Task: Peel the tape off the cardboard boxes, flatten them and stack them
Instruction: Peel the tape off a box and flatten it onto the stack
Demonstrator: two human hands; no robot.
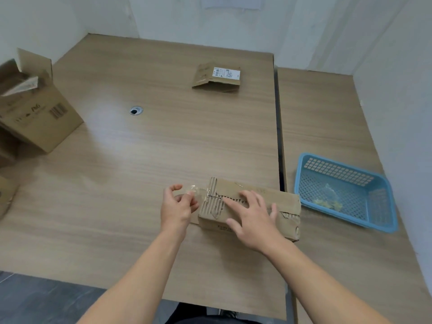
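A small closed cardboard box [284, 202] lies on the wooden table [145, 160] near the front edge, its top skin torn so the corrugation shows. My right hand [252, 218] rests flat on top of it with the fingers spread. My left hand [178, 206] is just left of the box and pinches a strip of clear tape [195, 189] that still runs to the box's left end. A flattened box with a white label [217, 78] lies far back on the table.
A large open cardboard box [39, 113] stands at the left edge, with more cardboard [5, 195] below it. A blue plastic basket [346, 190] holding crumpled tape scraps sits on the right-hand table. A cable hole [136, 110] is in the tabletop.
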